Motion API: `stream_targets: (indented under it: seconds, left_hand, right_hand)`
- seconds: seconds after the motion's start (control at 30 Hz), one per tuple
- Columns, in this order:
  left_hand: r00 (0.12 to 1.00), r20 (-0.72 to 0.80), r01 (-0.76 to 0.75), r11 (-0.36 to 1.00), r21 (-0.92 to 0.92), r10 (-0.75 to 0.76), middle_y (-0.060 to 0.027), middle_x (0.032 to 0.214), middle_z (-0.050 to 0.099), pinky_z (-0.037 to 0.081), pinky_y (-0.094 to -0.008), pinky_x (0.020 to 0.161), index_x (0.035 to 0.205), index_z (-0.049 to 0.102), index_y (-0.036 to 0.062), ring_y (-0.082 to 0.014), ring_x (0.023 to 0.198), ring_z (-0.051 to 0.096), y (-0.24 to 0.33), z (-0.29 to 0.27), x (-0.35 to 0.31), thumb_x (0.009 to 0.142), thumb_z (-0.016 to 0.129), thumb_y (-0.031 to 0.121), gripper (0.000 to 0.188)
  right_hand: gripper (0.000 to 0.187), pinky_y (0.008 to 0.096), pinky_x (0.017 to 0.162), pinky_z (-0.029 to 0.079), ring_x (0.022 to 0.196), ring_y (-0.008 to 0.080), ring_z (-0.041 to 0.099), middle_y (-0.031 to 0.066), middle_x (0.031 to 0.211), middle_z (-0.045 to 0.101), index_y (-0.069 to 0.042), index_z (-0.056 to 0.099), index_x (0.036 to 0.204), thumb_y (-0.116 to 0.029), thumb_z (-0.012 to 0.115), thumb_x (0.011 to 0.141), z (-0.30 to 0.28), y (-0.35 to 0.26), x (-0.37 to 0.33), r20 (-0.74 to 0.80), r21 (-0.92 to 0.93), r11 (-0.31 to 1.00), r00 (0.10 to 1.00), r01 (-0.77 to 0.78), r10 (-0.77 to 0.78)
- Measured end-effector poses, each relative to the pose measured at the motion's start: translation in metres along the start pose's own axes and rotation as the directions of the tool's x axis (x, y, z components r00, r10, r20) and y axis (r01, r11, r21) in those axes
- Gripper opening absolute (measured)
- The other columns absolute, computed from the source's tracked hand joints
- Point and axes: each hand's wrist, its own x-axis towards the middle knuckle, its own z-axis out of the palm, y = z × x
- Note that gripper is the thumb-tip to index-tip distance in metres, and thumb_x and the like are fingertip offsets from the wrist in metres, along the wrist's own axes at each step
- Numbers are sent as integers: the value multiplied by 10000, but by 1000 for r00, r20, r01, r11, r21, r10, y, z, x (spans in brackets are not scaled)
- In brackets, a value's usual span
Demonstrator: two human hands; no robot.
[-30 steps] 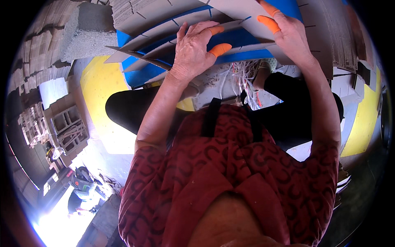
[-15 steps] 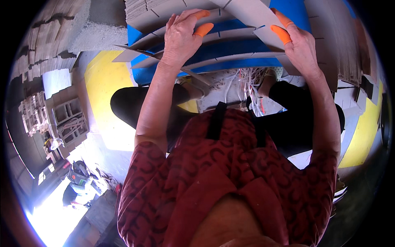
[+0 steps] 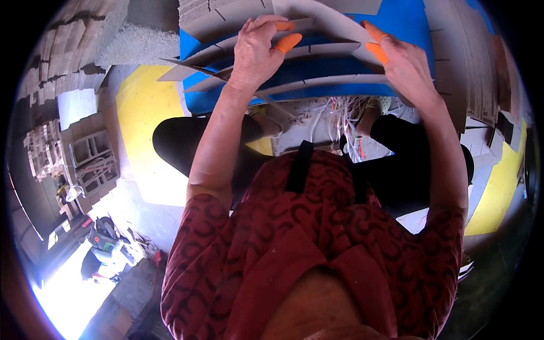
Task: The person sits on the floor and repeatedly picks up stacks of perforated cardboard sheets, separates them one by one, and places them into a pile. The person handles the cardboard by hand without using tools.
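Observation:
Grey slotted cardboard strips stand on edge in rows over a blue surface [image 3: 396, 28] in front of me. My left hand [image 3: 260, 51], with orange covers on thumb and forefinger, pinches one of the crosswise cardboard strips [image 3: 303, 29]. My right hand [image 3: 407, 65], with the same orange covers, is closed on the near end of a slanting cardboard strip [image 3: 334, 20], which crosses the rows. A narrower strip [image 3: 187, 65] lies at an angle under my left wrist. Closer to me, another crosswise strip [image 3: 334, 80] stands untouched.
Piles of cardboard strips rise at the far left [image 3: 201, 17] and on the right [image 3: 473, 62]. A grey crate [image 3: 93, 161] stands on the left floor. White strands [image 3: 351, 116] lie between my feet. Another person [image 3: 102, 260] is at the lower left by bright light.
The slanting strip has shifted left and now bows, with my right hand a little lower and further left. My left hand has moved slightly right. The blue surface shows more at the back.

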Motion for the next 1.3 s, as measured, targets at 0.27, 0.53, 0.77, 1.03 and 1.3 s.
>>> stream_targets:
  seconds: [0.27, 0.53, 0.77, 1.03, 1.3]
  left_hand:
    - [999, 15, -44, 990, 136, 42, -65, 1171, 663, 460, -380, 1008, 1056, 726, 100, -251, 1068, 629, 0, 1, 2, 833, 688, 13, 242]
    - [995, -104, -23, 993, -112, 12, -85, 1114, 673, 547, -328, 849, 1079, 726, 96, -255, 997, 652, 22, -47, -31, 800, 780, 135, 287]
    - [998, 54, -14, 998, -60, 17, -73, 931, 690, 530, -344, 808, 906, 746, 73, -255, 888, 650, 26, -42, -73, 711, 821, 97, 210]
    - [998, 48, 41, 999, -7, -41, -50, 882, 693, 521, -344, 800, 845, 733, 60, -236, 864, 652, 28, -36, -73, 729, 787, 66, 128]
    - [998, 46, 39, 998, -42, -37, -42, 859, 686, 518, -343, 781, 850, 738, 67, -219, 847, 645, 29, -34, -75, 737, 791, 94, 128]
  right_hand:
    - [607, 395, 686, 542, 813, 294, 675, 177, 958, 677, -186, 446, 1458, 0, 525, 886, 5, -15, 17, 401, -204, 977, 904, -68, 147]
    - [498, 473, 858, 522, 1037, 280, 638, 150, 1076, 638, -205, 462, 1400, -233, 594, 921, -16, 155, -36, -120, -560, 699, 878, -445, 463]
    - [317, 432, 868, 531, 995, 271, 677, 154, 1145, 675, -112, 640, 1180, -105, 558, 874, -80, 166, -65, -427, -362, 702, 779, -613, 459]
    - [454, 305, 875, 536, 997, 213, 691, 132, 1106, 695, -20, 654, 1192, 150, 509, 798, -39, -7, -29, -485, 218, 973, 858, -69, 170]
    - [390, 308, 753, 567, 887, 255, 720, 156, 1037, 698, 32, 599, 1151, 156, 590, 781, -3, -27, 1, -544, 248, 968, 833, 44, 101]
